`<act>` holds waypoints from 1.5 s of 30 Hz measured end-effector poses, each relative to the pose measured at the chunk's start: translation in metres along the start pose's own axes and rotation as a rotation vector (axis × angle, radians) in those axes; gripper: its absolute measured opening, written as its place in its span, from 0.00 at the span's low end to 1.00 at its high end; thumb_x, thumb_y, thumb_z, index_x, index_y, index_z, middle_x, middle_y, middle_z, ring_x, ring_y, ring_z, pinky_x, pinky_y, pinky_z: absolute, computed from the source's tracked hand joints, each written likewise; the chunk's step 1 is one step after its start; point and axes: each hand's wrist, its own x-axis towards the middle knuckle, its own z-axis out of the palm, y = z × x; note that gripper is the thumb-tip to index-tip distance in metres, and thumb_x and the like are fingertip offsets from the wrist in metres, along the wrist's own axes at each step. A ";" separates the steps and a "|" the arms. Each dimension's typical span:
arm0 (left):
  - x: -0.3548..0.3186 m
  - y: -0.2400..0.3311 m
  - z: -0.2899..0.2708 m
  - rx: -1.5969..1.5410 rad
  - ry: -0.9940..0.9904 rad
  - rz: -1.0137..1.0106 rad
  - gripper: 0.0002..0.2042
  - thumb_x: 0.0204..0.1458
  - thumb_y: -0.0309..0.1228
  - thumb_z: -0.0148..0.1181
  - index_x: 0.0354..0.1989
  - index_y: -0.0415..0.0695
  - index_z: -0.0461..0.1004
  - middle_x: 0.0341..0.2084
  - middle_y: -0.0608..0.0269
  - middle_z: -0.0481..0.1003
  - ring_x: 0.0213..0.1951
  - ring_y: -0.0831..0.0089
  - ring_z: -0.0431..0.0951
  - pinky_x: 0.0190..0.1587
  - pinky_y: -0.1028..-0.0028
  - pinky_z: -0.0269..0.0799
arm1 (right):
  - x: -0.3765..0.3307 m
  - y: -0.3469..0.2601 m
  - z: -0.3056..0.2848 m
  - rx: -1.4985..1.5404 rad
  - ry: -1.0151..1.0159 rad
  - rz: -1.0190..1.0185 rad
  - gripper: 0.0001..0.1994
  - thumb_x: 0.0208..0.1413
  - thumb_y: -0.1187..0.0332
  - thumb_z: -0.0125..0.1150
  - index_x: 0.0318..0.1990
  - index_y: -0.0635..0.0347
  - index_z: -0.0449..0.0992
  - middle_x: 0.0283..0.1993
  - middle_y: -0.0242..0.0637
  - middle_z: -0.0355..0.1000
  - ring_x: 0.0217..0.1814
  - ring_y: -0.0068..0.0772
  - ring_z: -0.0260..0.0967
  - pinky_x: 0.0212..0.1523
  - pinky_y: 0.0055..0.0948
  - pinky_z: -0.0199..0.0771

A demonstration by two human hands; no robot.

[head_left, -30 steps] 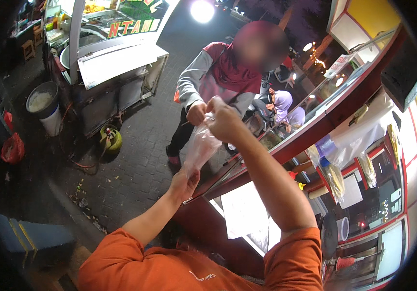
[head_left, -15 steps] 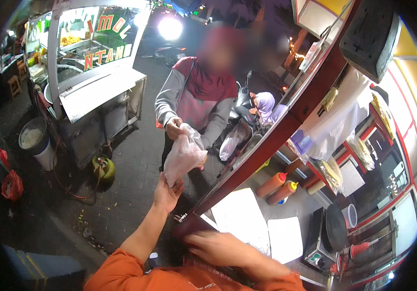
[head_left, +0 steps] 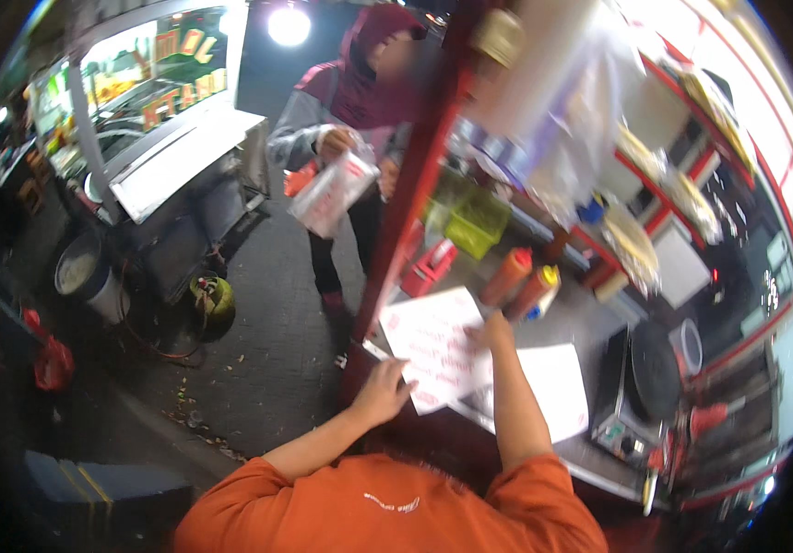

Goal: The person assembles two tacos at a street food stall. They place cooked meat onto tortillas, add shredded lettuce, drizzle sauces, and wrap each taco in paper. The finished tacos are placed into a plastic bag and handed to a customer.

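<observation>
A white printed paper sheet (head_left: 435,343) lies tilted over the left part of the counter, overlapping another white sheet (head_left: 553,387) to its right. My left hand (head_left: 384,391) has the lower left edge of the printed sheet at its fingertips. At the opposite edge, my right hand (head_left: 498,334) grips the same sheet with its fingers closed; the fingertips are partly hidden and blurred. Just beyond the right hand stand a red sauce bottle (head_left: 505,278) and a second red bottle with a yellow cap (head_left: 535,291).
Across the red post (head_left: 415,194), a person in a maroon and grey top (head_left: 332,101) holds a white plastic bag (head_left: 334,194). A green basket (head_left: 478,226) sits behind the bottles. A round black pan (head_left: 653,370) is on the stove at right. A food cart (head_left: 184,161) stands far left.
My left hand has come back from the plastic bag, which the other person now holds. Both my hands have moved onto the printed sheet. The view has turned rightward.
</observation>
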 end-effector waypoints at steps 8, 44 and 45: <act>-0.006 -0.001 0.015 0.208 0.046 -0.005 0.23 0.60 0.31 0.65 0.61 0.34 0.70 0.56 0.39 0.72 0.53 0.45 0.75 0.58 0.56 0.72 | -0.044 -0.019 -0.007 0.136 0.089 -0.124 0.13 0.57 0.65 0.62 0.42 0.66 0.85 0.44 0.57 0.81 0.46 0.57 0.80 0.50 0.51 0.79; 0.135 0.127 0.213 -0.917 -0.162 -0.199 0.26 0.67 0.39 0.61 0.67 0.37 0.65 0.60 0.55 0.72 0.58 0.70 0.73 0.58 0.67 0.72 | -0.233 0.227 -0.159 0.973 0.569 -0.199 0.16 0.70 0.69 0.54 0.60 0.66 0.67 0.56 0.52 0.75 0.60 0.41 0.73 0.62 0.41 0.70; 0.147 0.130 0.207 -0.887 -0.301 -0.209 0.25 0.68 0.40 0.60 0.67 0.37 0.66 0.57 0.55 0.74 0.56 0.69 0.74 0.58 0.66 0.72 | -0.232 0.225 -0.152 1.055 0.711 -0.271 0.17 0.71 0.69 0.53 0.62 0.66 0.66 0.61 0.47 0.73 0.63 0.34 0.69 0.66 0.39 0.66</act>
